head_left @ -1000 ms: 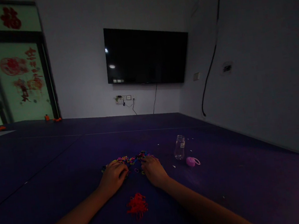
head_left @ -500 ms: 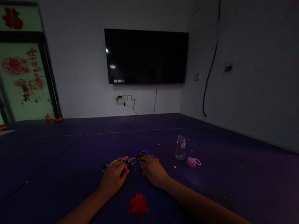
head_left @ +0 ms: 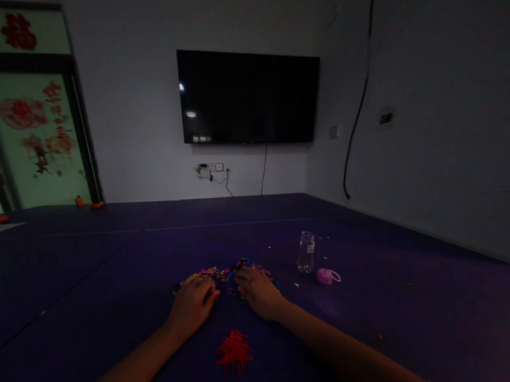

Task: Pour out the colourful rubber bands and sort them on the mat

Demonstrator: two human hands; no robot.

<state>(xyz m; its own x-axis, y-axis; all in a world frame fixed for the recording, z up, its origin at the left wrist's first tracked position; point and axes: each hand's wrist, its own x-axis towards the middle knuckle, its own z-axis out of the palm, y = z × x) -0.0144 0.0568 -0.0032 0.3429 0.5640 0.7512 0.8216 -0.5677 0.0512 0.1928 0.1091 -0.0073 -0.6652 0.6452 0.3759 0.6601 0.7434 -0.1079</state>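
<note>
A spread of small multicoloured rubber bands (head_left: 218, 272) lies on the purple table, partly covered by my hands. At its left side, my left hand (head_left: 195, 300) rests with curled fingers and the thumb drawn in; whatever is between the fingertips is hidden. On the right, my right hand (head_left: 258, 289) lies palm down with fingers stretched over the dark and blue bands. Nearer to me, between my forearms, sits a separate heap of red rubber bands (head_left: 234, 350).
Right of my hands stands a clear bottle (head_left: 306, 253) without its cap. A pink cap with a loop (head_left: 325, 276) lies beside it. White scraps dot the purple table (head_left: 113, 315). Orange objects (head_left: 96, 204) sit at the far left edge. A television (head_left: 251, 94) hangs on the wall.
The view has shifted very slightly. My right fingers have moved a little over the bands; my left hand stays almost in place. The red heap is unchanged.
</note>
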